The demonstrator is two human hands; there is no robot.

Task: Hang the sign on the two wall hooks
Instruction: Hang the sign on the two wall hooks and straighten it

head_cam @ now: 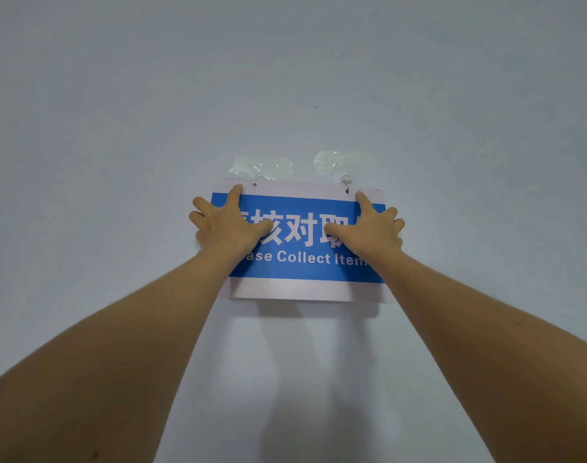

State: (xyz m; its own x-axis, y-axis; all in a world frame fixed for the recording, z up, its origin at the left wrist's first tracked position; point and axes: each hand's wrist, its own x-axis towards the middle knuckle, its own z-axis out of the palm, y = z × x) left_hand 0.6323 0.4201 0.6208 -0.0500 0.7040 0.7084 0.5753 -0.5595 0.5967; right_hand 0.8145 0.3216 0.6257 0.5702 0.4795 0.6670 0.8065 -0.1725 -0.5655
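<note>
A pale wall [118,162] fills the view, and the sign [302,272], blue with white lettering and a pale border, is held flat against it at about mid-frame, its top edge just under two patches of clear tape [262,167] that fix the hooks. Both forearms reach up to it. The left hand [228,225] lies on the sign's left part with its fingers [235,192] spread, the forefinger up near the top edge and the thumb stretched toward the middle; the outer fingers run off the sign's side, and whether they curl behind it cannot be told. The right hand [368,228] mirrors this on the right part, spread and pressing, not pinching. The right hook [344,179] sits directly above the right hole [347,190] and seems to reach into it, though the detail is too small to be sure. The left hole [254,185] shows as an open dark dot, and the left hook [260,177] is hard to pick out in the tape above it, so that side looks unhung. The step in hand, then, is seating the left side: the next move probably calls for lifting that corner a little, bringing the hole over the hook's tip and lowering it, while the right hand keeps its side from slipping off
</note>
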